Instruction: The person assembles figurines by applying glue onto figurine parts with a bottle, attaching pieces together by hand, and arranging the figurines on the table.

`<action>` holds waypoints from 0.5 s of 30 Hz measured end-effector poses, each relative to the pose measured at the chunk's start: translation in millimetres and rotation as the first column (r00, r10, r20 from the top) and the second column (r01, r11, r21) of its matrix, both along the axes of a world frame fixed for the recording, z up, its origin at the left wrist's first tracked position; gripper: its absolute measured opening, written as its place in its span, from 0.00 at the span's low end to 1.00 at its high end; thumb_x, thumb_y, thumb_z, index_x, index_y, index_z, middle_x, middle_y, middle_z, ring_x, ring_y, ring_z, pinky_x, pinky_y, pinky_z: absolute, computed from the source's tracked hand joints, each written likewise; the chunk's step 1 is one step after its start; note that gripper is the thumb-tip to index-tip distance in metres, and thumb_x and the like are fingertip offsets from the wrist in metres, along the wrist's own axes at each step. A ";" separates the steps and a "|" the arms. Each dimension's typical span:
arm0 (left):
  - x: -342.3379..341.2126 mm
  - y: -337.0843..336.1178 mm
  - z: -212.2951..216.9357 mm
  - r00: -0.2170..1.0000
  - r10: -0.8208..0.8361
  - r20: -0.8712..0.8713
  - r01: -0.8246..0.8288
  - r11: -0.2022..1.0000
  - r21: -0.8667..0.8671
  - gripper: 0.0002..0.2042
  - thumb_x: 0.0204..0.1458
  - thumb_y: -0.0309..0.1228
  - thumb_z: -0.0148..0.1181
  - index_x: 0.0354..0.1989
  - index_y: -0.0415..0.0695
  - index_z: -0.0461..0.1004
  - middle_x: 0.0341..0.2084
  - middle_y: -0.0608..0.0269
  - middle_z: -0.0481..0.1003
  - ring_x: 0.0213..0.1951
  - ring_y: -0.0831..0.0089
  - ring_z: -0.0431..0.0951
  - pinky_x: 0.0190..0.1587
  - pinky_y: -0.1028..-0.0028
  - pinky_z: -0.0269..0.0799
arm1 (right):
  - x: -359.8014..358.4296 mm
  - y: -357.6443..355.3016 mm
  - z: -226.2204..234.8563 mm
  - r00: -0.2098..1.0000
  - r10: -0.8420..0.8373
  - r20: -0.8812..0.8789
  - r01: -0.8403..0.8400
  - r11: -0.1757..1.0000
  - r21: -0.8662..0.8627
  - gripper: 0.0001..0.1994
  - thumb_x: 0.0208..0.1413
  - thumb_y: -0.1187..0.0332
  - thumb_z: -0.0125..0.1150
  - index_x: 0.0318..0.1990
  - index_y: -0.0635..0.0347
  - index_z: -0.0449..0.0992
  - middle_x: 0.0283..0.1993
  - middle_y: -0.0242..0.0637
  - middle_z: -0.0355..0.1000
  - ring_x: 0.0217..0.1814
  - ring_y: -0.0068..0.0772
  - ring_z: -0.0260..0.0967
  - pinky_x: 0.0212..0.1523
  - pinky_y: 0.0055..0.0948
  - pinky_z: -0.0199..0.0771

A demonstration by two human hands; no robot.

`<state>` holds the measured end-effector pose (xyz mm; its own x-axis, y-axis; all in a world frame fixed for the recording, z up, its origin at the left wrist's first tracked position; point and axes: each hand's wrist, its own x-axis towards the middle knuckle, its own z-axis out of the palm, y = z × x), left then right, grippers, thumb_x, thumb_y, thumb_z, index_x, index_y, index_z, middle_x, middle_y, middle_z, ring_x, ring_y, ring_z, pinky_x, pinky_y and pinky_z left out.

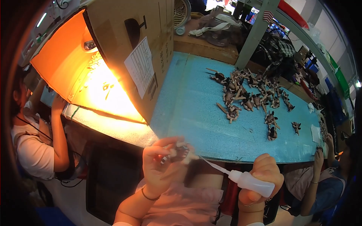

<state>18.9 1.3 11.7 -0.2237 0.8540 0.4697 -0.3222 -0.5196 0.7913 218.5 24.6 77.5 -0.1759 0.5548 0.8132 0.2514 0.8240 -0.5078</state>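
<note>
My left hand [154, 167], raised just in front of the table's near edge, pinches a small figurine [182, 152], beige with dark and striped parts. Fingers cover some of it, so its exact shape is unclear. A white squeeze bottle [250, 183] with a long thin nozzle lies in the grip of my right hand [266, 173]. Its nozzle points left and its tip is close to the figurine; whether they touch I cannot tell. Farther back, several similar beige and dark figurines [247, 101] lie in a loose group, with flat wooden sticks among them.
The blue tabletop [181, 109] spreads ahead. At left stands a cardboard box [128, 22], lit orange inside by a lamp [89, 46]. A grey metal post [258, 34] rises at the back. One person [37, 143] sits at left, another [320, 184] at right.
</note>
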 end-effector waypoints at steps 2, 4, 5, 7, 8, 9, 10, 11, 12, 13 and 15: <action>-1.1 -2.3 0.7 1.000 0.006 -0.001 -0.006 1.000 -0.005 0.19 0.44 0.13 0.55 0.40 0.45 0.55 0.50 0.45 0.61 0.55 0.51 0.64 0.52 0.62 0.69 | -3.3 1.8 -1.1 0.998 -0.013 -0.057 0.012 1.000 -0.024 0.28 0.46 0.37 0.53 0.29 0.57 0.61 0.21 0.29 0.55 0.21 0.23 0.50 0.23 0.25 0.50; -1.0 -4.0 1.5 1.000 0.011 0.006 -0.011 0.999 -0.032 0.19 0.44 0.12 0.54 0.40 0.45 0.55 0.50 0.44 0.60 0.55 0.50 0.64 0.52 0.62 0.69 | -5.0 2.9 -1.1 0.997 0.027 -0.070 -0.027 1.000 -0.001 0.28 0.46 0.37 0.52 0.30 0.57 0.61 0.21 0.29 0.55 0.21 0.23 0.50 0.24 0.24 0.51; -1.5 -3.7 1.1 1.000 0.012 0.006 -0.012 0.999 -0.032 0.19 0.44 0.12 0.54 0.40 0.45 0.55 0.50 0.44 0.60 0.55 0.50 0.64 0.52 0.62 0.69 | -5.1 2.7 -0.8 0.997 0.028 -0.069 -0.028 1.000 -0.001 0.28 0.46 0.37 0.52 0.30 0.57 0.61 0.21 0.29 0.55 0.21 0.23 0.50 0.24 0.24 0.51; -2.8 -2.2 -0.5 0.999 0.040 -0.036 -0.039 0.999 0.021 0.21 0.44 0.11 0.53 0.44 0.43 0.55 0.51 0.42 0.60 0.46 0.57 0.72 0.46 0.67 0.74 | -5.2 2.4 -0.7 0.999 0.039 -0.008 -0.039 0.999 -0.003 0.28 0.47 0.38 0.52 0.30 0.57 0.60 0.21 0.29 0.55 0.22 0.23 0.50 0.24 0.24 0.51; -3.3 -2.6 -0.3 0.998 0.043 -0.036 -0.042 0.999 0.020 0.21 0.44 0.11 0.53 0.44 0.43 0.55 0.51 0.42 0.60 0.46 0.57 0.72 0.46 0.67 0.74 | -5.8 2.1 -1.6 0.999 0.041 -0.008 -0.041 0.999 -0.003 0.28 0.47 0.38 0.52 0.30 0.57 0.60 0.21 0.29 0.55 0.22 0.23 0.50 0.24 0.24 0.51; -3.8 -3.3 0.4 0.999 0.038 -0.039 -0.037 0.999 0.009 0.20 0.44 0.11 0.54 0.42 0.44 0.55 0.50 0.44 0.60 0.51 0.54 0.68 0.48 0.65 0.72 | -6.4 1.4 -2.8 0.999 0.035 -0.024 -0.035 0.999 -0.005 0.28 0.47 0.38 0.52 0.30 0.57 0.61 0.22 0.29 0.55 0.22 0.23 0.51 0.24 0.24 0.52; -3.2 -3.4 1.7 0.999 0.027 -0.039 -0.027 1.000 0.001 0.20 0.44 0.12 0.54 0.41 0.46 0.55 0.50 0.45 0.60 0.55 0.51 0.64 0.51 0.63 0.70 | -5.9 0.5 -2.1 0.999 0.024 -0.039 -0.024 1.000 -0.005 0.28 0.47 0.38 0.52 0.31 0.57 0.61 0.22 0.29 0.55 0.22 0.23 0.51 0.25 0.24 0.52; -3.2 -3.3 1.7 0.999 0.025 -0.037 -0.025 1.000 0.002 0.20 0.44 0.12 0.54 0.41 0.46 0.55 0.50 0.45 0.60 0.55 0.51 0.64 0.51 0.63 0.70 | -5.7 0.5 -0.8 0.999 0.022 -0.037 -0.022 1.000 -0.004 0.28 0.47 0.38 0.52 0.31 0.57 0.61 0.22 0.29 0.55 0.22 0.23 0.51 0.25 0.24 0.52; -3.5 -3.2 1.0 0.998 0.034 -0.061 -0.033 0.999 0.013 0.20 0.44 0.12 0.54 0.41 0.46 0.55 0.50 0.45 0.60 0.55 0.52 0.64 0.51 0.63 0.71 | -5.5 0.8 0.8 1.000 0.015 -0.022 -0.015 1.000 -0.001 0.28 0.48 0.38 0.52 0.31 0.58 0.61 0.22 0.30 0.56 0.22 0.23 0.51 0.25 0.24 0.52; -3.9 -3.2 0.5 0.995 0.044 -0.086 -0.042 0.999 0.024 0.20 0.43 0.12 0.54 0.41 0.46 0.55 0.50 0.46 0.60 0.55 0.53 0.64 0.51 0.62 0.71 | -5.5 1.3 1.5 1.000 0.010 -0.008 -0.010 1.000 0.002 0.27 0.48 0.38 0.52 0.31 0.58 0.61 0.22 0.30 0.56 0.22 0.23 0.51 0.25 0.24 0.52; -3.7 -3.5 0.1 0.995 0.044 -0.084 -0.043 0.999 0.022 0.21 0.43 0.12 0.54 0.41 0.46 0.55 0.50 0.46 0.60 0.55 0.53 0.64 0.51 0.63 0.71 | -5.5 2.5 0.6 1.000 0.011 0.017 -0.011 1.000 0.014 0.28 0.48 0.38 0.52 0.31 0.58 0.61 0.22 0.30 0.56 0.22 0.23 0.51 0.25 0.24 0.52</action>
<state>15.2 -2.3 11.8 -0.2195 0.8346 0.5052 -0.2313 -0.5476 0.8042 212.9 27.1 78.2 -0.1961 0.5415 0.8175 0.2508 0.8337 -0.4920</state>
